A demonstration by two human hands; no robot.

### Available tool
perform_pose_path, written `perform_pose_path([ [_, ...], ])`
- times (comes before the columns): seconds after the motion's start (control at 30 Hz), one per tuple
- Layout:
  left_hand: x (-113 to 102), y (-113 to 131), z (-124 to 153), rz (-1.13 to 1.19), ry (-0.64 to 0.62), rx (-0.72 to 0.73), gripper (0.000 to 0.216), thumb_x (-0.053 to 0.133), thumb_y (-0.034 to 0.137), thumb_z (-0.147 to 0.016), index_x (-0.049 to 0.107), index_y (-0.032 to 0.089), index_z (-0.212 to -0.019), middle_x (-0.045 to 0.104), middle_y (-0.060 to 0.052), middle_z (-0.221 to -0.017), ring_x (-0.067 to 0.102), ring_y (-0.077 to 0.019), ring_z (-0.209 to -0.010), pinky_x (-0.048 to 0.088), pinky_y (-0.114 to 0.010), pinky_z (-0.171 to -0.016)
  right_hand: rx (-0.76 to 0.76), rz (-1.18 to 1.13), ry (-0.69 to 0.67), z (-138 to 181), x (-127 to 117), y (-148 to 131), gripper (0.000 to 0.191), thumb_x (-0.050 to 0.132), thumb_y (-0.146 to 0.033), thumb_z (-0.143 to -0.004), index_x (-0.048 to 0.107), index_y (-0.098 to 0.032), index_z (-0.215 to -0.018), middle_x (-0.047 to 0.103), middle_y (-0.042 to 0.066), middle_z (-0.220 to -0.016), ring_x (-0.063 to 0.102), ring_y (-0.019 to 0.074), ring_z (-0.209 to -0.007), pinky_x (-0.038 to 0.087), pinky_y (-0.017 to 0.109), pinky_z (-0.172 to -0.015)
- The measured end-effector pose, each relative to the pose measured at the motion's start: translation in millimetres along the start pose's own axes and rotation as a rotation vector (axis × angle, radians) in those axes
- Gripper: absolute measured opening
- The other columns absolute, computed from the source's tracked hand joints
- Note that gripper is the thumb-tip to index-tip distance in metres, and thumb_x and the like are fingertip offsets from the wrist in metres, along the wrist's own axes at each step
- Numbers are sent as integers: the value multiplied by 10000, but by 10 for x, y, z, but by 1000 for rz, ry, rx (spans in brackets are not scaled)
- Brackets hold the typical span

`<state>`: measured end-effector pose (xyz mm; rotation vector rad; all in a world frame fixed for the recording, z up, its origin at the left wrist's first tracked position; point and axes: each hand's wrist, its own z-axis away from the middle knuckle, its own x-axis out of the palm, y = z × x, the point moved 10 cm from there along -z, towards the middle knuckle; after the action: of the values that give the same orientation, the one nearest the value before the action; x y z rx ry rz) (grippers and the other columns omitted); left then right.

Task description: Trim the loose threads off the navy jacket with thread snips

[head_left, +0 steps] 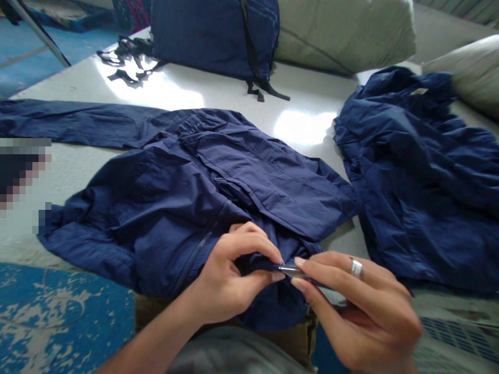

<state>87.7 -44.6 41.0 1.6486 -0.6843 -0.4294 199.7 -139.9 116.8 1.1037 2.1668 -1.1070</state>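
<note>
Left hand [230, 278] pinches the hem of a navy jacket [156, 208] spread flat on a white table [234, 88]; right hand [358, 306] clamps a small metal piece [290, 269] against that hem. The jacket's zipper [206, 244] runs up from the hands, its closure unclear. A second navy garment [417, 182] lies crumpled beside it.

Left hand [230, 275] pinches navy jacket [253, 176] — right hand [358, 311] grips metal tool [292, 269].

Navy zip-front jacket [195, 182] spread flat, edge bunched; slim metal tool [290, 269] against fold.
</note>
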Motion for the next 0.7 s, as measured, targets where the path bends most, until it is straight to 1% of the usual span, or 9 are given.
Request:
perform_pose_path([
  [0.23,-1,-11,0,3,-1,4,92,819,90,-793,766,164,-804,749,-48,-787,625,-193,-817,437,-352,-816,8,-11,-9,-21,15,10,273,728,-28,-818,733,-200,-1030,765,26,-786,727,171,-616,579,278,-557],
  [0.4,-10,-17,7,5,-1,6,91,816,87,-795,767,162,-805,755,-48,-790,623,-191,-816,435,-349,-811,-3,-10,-5,-33,21,-3,244,723,-23,-823,730,-191,-999,754,18,-758,723,160,-599,567,264,-549],
  [0.7,9,-18,-7,0,-6,-14,81,816,93,-800,774,162,-805,755,-51,-794,625,-196,-822,439,-354,-818,-13,0,-16,-22,21,-5,246,737,-26,-823,729,-184,-1011,750,23,-769,714,154,-609,566,268,-565],
])
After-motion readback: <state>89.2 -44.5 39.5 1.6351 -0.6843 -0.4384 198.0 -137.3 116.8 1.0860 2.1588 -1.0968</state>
